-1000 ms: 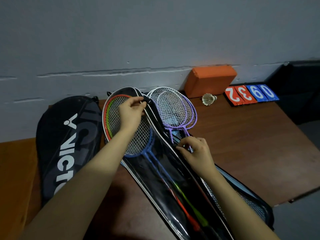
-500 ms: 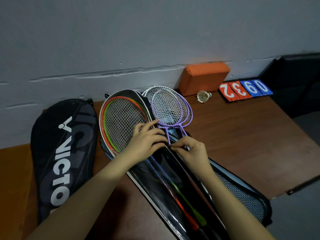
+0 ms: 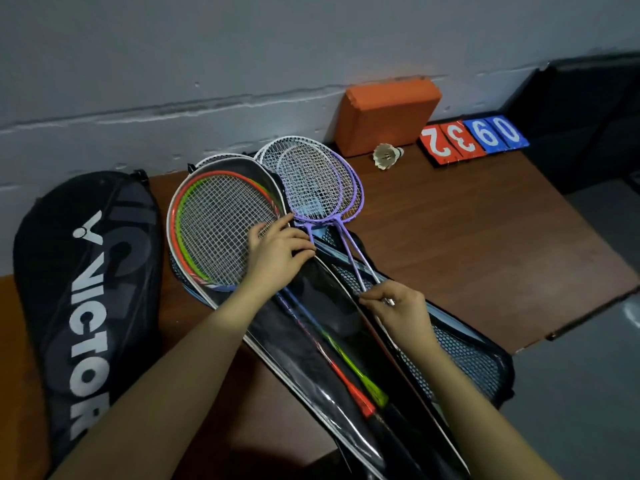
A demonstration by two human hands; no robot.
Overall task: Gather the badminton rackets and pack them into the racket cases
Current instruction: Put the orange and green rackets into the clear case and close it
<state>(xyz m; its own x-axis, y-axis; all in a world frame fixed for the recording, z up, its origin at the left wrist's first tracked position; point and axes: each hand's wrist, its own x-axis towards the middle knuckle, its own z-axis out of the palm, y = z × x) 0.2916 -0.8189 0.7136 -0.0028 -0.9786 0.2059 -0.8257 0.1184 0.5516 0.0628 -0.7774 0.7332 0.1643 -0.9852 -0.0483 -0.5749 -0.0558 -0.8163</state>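
A clear-fronted racket case (image 3: 311, 344) with white trim lies diagonally on the table. Inside it are an orange racket (image 3: 183, 216), a green racket (image 3: 360, 372) and a blue racket whose shaft (image 3: 304, 313) shows. My left hand (image 3: 277, 254) presses flat on the case where the racket heads narrow. My right hand (image 3: 398, 310) pinches the zipper pull (image 3: 389, 301) at the case's right edge. Two purple rackets (image 3: 318, 181) lie on a blue mesh case (image 3: 460, 355) underneath. A black Victor case (image 3: 86, 289) lies at the left.
An orange block (image 3: 386, 116) leans on the wall at the back, with a shuttlecock (image 3: 386, 155) in front of it. Red and blue number cards (image 3: 474, 138) sit at the back right. The table edge (image 3: 571, 323) drops off on the right.
My left hand came down from the top of the case's head to its narrowing. My right hand slid a little along the case edge toward the handle end.
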